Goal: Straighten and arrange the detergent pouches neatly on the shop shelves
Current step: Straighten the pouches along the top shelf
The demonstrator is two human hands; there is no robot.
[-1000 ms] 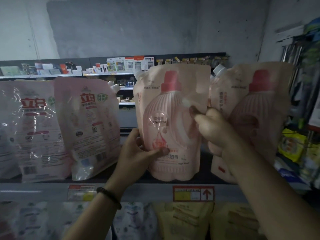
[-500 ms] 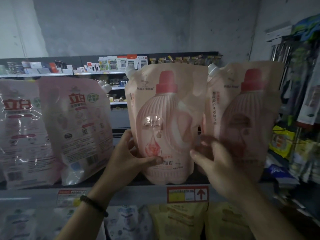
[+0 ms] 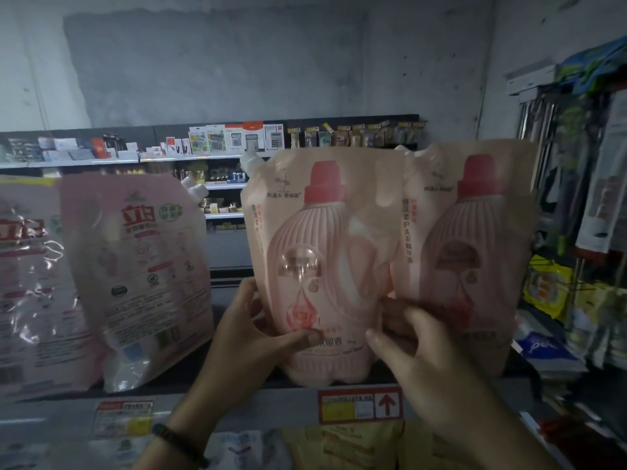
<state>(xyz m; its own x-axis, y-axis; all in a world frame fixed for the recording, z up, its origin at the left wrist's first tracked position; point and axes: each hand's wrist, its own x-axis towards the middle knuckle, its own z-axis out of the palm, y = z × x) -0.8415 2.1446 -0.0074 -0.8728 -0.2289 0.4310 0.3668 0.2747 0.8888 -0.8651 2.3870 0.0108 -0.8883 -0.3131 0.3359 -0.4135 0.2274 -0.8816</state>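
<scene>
One pouch (upright) between left grip, right grip

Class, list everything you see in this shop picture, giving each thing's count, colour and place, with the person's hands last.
centre peach pouch: one, peach with red-capped bottle print, upright on the shelf.
right peach pouch: one, same print, just right of it.
pink pouches: two, pink, left on the same shelf, the nearer one leaning.
shelf: one, grey, under the pouches.
price tags: two, red and yellow, on the shelf edge.
yellow packs: count unclear, lower shelf.
bracelet: one, dark, left wrist.
left hand: grips the centre peach pouch's left edge.
right hand: grips its right edge.
</scene>
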